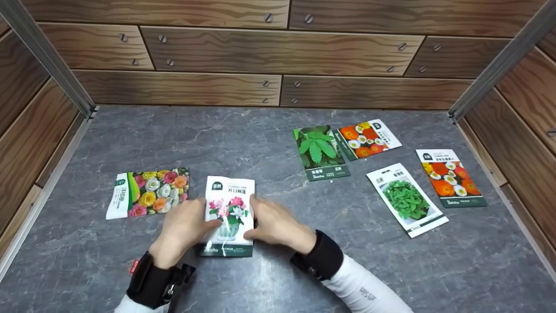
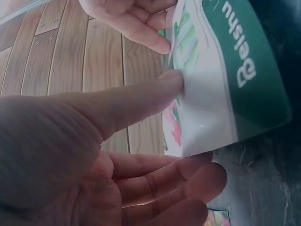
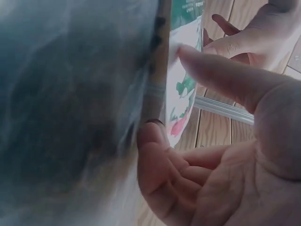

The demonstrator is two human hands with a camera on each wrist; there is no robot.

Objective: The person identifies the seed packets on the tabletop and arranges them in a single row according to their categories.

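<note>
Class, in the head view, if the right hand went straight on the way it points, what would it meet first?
The right hand would likely press first into the white flower packet that it holds.

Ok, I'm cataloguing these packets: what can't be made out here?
Head view: the back of the vase packet, hidden by its own front.
Head view: the leftmost packet's near right corner, covered by the left hand.
Left wrist view: part of the vase packet, cut off by the top edge.
Right wrist view: the vase packet's small print, blurred.
</note>
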